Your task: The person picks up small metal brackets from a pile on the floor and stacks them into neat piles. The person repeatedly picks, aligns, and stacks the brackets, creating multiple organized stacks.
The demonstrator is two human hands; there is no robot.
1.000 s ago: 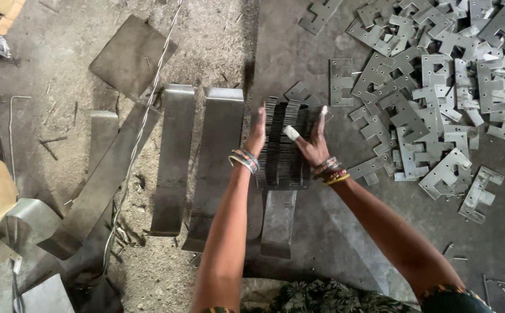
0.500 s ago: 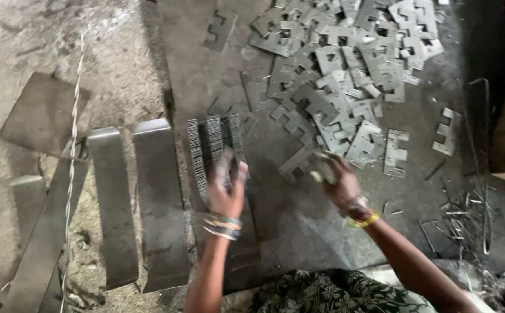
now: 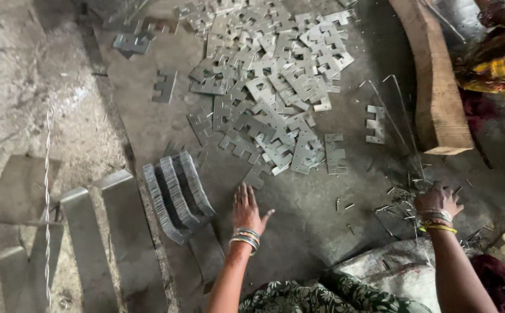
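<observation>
While pressed flat on the concrete floor (image 3: 299, 232), left hand (image 3: 248, 213) open with fingers spread, palm down, gripping nothing. Just left of it, near but apart: a stack of notched steel plates (image 3: 177, 196), set on edge in tight rows, leaning in a curved fan. Right hand (image 3: 437, 200) down among a tangle of wire scraps (image 3: 400, 203) at the lower right, fingers curled into the scraps; cannot tell whether anything is actually gripped. Bangles (image 3: 245, 237) on both wrists.

Beyond the hands, a loose pile of flat plates (image 3: 270, 81) strewn across the floor, many overlapping, a few strays lying apart at its edges. Long metal strips (image 3: 107, 232) side by side at the lower left, with a square sheet (image 3: 17, 188) beside them and a thin wire (image 3: 48, 174) trailing over both. Thick wooden beam (image 3: 435, 75) at the upper right, with another person's patterned garment (image 3: 499, 58) just past it. Patterned cloth (image 3: 333, 295) at the bottom edge.
</observation>
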